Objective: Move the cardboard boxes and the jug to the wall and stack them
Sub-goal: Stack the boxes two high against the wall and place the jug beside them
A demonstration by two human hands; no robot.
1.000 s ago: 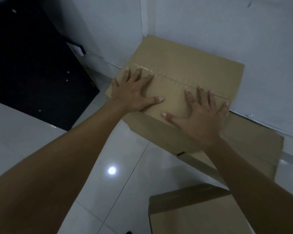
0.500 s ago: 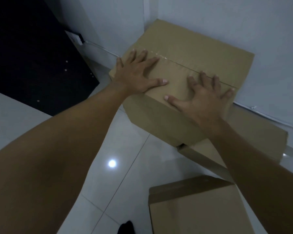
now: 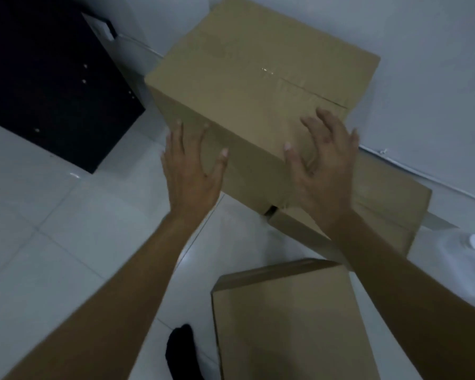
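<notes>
1. Near cardboard box (image 3: 291, 322) lies on the floor (image 3: 52, 229); plain, no print legible.
2. Left hand (image 3: 194, 171) and right hand (image 3: 322, 165): fingers spread and loosely bent at the top box's (image 3: 244, 86) near face, gripping nothing; contact cannot be told.
3. Top box rests on a lower box (image 3: 381, 204) against the wall (image 3: 422, 78); unmarked.
4. Jug (image 3: 461, 259) stands right, on the floor.

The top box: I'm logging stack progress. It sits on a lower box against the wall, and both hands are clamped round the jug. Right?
Not quite. In the head view the left hand and right hand are open at the top box, not round the jug, which stands untouched on the floor. The lower box and wall are right.
</notes>
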